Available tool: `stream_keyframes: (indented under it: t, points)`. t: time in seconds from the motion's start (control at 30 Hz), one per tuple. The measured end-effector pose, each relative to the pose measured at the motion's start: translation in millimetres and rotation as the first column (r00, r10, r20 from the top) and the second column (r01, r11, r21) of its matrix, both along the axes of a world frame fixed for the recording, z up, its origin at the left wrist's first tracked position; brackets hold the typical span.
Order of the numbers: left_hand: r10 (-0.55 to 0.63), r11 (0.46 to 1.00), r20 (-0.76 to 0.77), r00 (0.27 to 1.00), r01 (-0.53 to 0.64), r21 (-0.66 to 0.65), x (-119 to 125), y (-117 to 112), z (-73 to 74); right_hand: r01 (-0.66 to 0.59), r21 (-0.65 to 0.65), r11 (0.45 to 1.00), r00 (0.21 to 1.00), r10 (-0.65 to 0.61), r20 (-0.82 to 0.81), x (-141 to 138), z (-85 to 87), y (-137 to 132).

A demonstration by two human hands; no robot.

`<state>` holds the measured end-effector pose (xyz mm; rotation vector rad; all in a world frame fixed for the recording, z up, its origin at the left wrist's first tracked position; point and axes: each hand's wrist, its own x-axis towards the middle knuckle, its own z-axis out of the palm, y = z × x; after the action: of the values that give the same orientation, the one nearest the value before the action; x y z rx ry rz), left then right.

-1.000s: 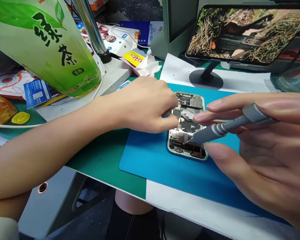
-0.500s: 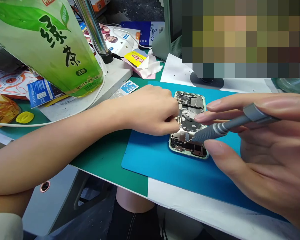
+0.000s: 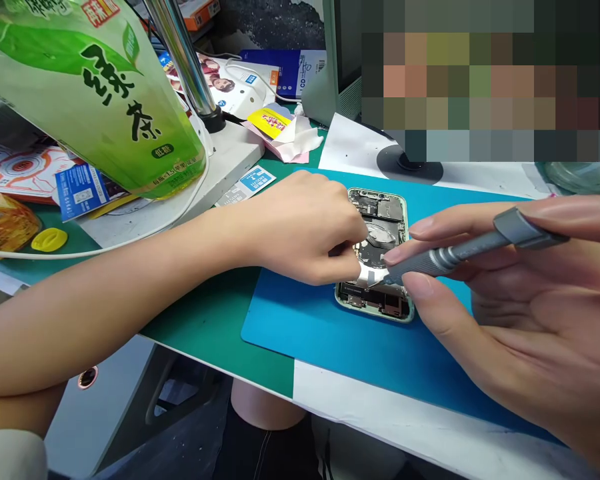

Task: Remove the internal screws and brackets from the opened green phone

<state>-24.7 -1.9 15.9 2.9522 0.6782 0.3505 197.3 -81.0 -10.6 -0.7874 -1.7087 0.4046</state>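
A large green tea bottle (image 3: pixel 95 93) leans at the upper left beside a chrome stand pole (image 3: pixel 180 53) on a white base (image 3: pixel 220 163). Behind lie a yellow packet (image 3: pixel 269 123), crumpled tissue (image 3: pixel 300 137) and a blue box (image 3: pixel 285 67). A yellow cap (image 3: pixel 49 239) sits on the green mat (image 3: pixel 205 320).

Two hands: left hand (image 3: pixel 300 227), right hand (image 3: pixel 520 300). One opened phone (image 3: pixel 380 257) on one blue mat (image 3: pixel 330 333). One grey screwdriver (image 3: pixel 460 250). One small metal plate (image 3: pixel 369 275) pinched over the phone. One green tea bottle (image 3: pixel 95 93) at the table's far left corner. One chrome post (image 3: pixel 183 57). One yellow clip (image 3: pixel 49 239). One crumpled tissue (image 3: pixel 297 137)
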Motion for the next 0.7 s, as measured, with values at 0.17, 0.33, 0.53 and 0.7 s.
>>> stream_keyframes:
  t: [0.17,0.33,0.53,0.7]
  points:
    - [-0.055,0.998,0.048,0.997,0.055,0.001,-3,-2,0.4,0.056,0.071,0.996,0.982,-0.068,0.179,-4,6.5,2]
    - [-0.111,0.994,0.104,0.988,0.111,-0.003,-2,-7,0.7,0.071,0.145,0.987,0.961,-0.107,0.255,-1,14.2,4]
    - [-0.161,0.976,0.165,0.973,0.182,-0.122,3,-13,2.3,0.149,0.323,0.935,0.935,-0.239,0.261,1,22.0,3]
    - [-0.171,0.963,0.176,0.969,0.202,-0.178,6,-14,-1.3,0.186,0.134,0.973,0.956,-0.211,0.205,3,15.5,2]
